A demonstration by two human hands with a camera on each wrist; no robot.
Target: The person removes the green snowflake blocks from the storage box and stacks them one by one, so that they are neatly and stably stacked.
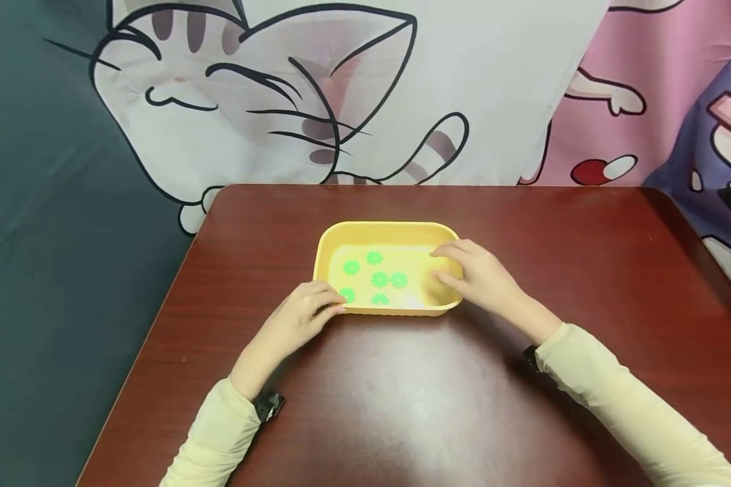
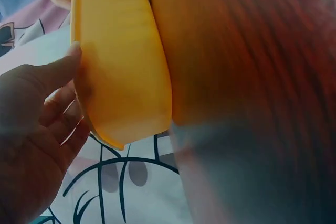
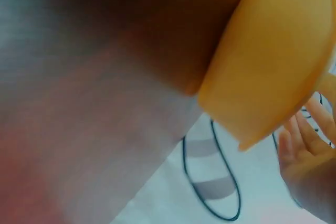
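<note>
A yellow tray [image 1: 390, 310] stands on the table, with several green flower-shaped pieces [image 1: 380, 279] lying in its left and middle part. My left hand [image 1: 295, 318] holds the tray's near left corner; in the left wrist view the thumb of that hand [image 2: 39, 124] lies on the tray's wall [image 2: 121, 66] and the other fingers reach over the rim. At the right end, my right hand [image 1: 484, 281] reaches over the rim with fingers apart and nothing visible between them. In the right wrist view, this hand [image 3: 310, 156] is beside the tray wall [image 3: 273, 61], fingers partly hidden.
The dark red wooden table [image 1: 378, 406] extends on all sides of the tray. Behind its back edge hangs a cloth [image 1: 499, 81] with a cartoon cat. Black straps [image 1: 269, 406] sit at both wrists.
</note>
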